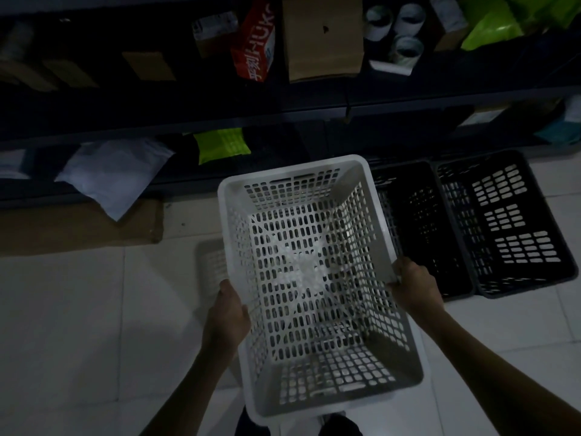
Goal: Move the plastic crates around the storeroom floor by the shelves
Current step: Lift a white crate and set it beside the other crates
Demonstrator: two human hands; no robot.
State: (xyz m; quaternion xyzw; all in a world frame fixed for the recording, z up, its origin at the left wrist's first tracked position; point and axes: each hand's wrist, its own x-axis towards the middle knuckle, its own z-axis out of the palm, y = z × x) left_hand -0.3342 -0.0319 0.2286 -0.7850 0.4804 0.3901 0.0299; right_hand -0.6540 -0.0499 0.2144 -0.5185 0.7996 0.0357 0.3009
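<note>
White crate [314, 278] hangs off the tiled floor [78, 309] in our grip, left hand [226, 316] and right hand [415, 287] each clamped on a long rim. Right of it two black crates [503, 221] sit close, so we could clip their edge; left of it lies open tile, bounded by flat cardboard [78, 225] and the shelves [188, 121] beyond.

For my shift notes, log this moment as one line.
hands: left hand and right hand grip white crate | crate: empty | beside: two black crates on floor
</note>
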